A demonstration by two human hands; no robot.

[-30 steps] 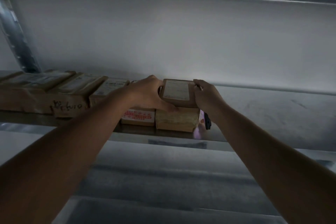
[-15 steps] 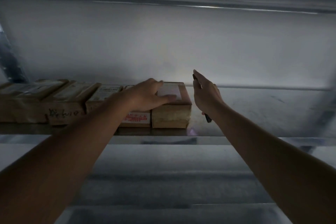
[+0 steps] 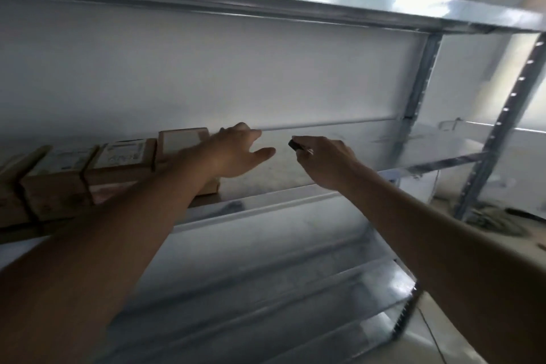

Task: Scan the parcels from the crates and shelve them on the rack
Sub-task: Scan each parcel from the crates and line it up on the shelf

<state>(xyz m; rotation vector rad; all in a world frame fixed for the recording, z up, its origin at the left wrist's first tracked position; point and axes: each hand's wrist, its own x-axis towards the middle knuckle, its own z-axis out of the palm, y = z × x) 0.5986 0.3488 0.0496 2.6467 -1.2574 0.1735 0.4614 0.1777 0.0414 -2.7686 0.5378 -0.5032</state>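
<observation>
Metal rack (image 3: 339, 170) shelf with boxes (image 3: 124, 156) left of the left hand (image 3: 236, 154), fingers relaxed and empty; right hand (image 3: 328, 161) beside it grips a small dark object (image 3: 295, 144)

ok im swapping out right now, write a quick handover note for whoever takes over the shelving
Left hand: open, fingers relaxed, above the shelf just right of the last parcel, not gripping it.
Right hand: curled round a small dark device, probably the scanner, over the bare part of the shelf.
Parcels: a row of cardboard boxes sits along the left of this shelf, the end one stacked on another.
Done: that row is shelved.
Left: no crates in view; fetch and scan the next parcel. The shelf is free to the right of the row.
</observation>
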